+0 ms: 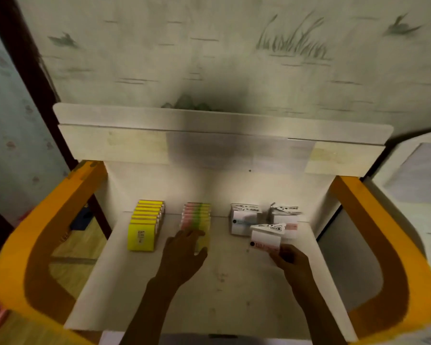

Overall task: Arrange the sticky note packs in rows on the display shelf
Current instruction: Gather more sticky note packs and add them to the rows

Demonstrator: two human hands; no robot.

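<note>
My right hand (pixel 290 257) pinches a white pack (pixel 265 239); my left hand (pixel 184 247), spread on the pink-green row (pixel 197 215), could topple it.

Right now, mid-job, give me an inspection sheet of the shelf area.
Surface: white shelf, front half bare.
Job's things: yellow row on the left; pink-green row in the middle; two white stacks on the right, at the back.
Clutter: nothing seen.
Hands: left hand rests on the front pack of the pink-green row; right hand pinches a white pack in front of the stacks.
Cables: nothing seen.
Surroundings: orange side panels; patterned wall behind.
</note>
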